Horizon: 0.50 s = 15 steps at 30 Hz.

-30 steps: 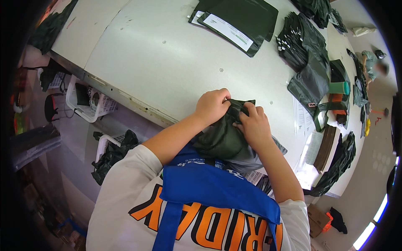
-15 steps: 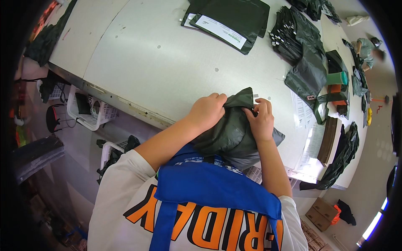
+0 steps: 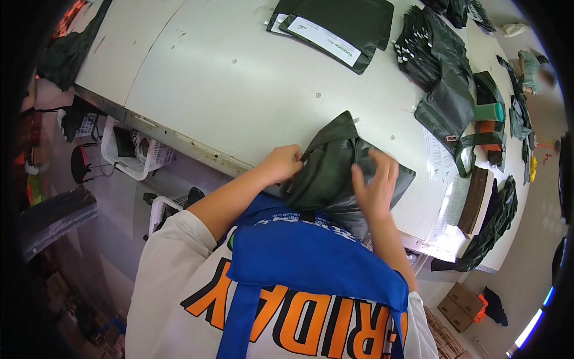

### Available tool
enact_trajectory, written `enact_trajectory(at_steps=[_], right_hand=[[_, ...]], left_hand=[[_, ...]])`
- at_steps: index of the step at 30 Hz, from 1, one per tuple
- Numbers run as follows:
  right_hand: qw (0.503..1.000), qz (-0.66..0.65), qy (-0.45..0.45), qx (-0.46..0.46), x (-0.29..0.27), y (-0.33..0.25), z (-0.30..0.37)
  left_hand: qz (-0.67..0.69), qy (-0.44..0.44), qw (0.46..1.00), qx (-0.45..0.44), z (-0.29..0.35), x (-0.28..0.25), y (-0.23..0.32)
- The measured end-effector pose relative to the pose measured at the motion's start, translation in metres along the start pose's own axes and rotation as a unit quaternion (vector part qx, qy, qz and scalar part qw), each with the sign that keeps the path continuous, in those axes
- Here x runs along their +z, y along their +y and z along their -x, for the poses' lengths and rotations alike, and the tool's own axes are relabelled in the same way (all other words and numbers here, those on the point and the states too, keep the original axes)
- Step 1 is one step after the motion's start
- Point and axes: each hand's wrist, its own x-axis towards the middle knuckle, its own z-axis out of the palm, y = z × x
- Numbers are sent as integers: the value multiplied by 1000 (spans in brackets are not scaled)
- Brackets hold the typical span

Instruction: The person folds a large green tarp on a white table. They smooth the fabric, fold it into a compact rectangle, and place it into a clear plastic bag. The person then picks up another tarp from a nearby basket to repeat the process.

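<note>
A dark green plastic garment bag (image 3: 327, 170), creased and partly folded, lies at the near edge of the table against my blue apron (image 3: 311, 257). Its top corner points away from me. My left hand (image 3: 283, 164) has its fingers closed on the bag's left edge. Over the bag's right side, my right hand (image 3: 376, 186) is slightly blurred, with its thumb and fingers apart; whether it touches the plastic is hard to tell. The bag's contents are hidden.
Flat dark packages (image 3: 335, 18) with white labels lie at the far side of the white table (image 3: 239, 102). To the right are a black bundle (image 3: 421, 51), a green cylinder (image 3: 489, 112) and printed sheets (image 3: 439, 155). White baskets (image 3: 140, 170) stand below left. Another person (image 3: 527, 69) is far right.
My right hand has let go of the bag's top and opened. The left hand has moved down and left along its edge. The bag's top now lies flatter and more spread.
</note>
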Motion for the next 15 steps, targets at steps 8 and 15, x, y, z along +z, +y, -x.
enact_trajectory(at_steps=[8, 15], right_hand=[[990, 129, -47, -25, 13, -50, 12], [996, -21, 47, 78, -4, -21, -8]], left_hand=[[290, -94, 951, -58, -17, 4, 62], [272, -112, 953, -71, -11, 8, 58]])
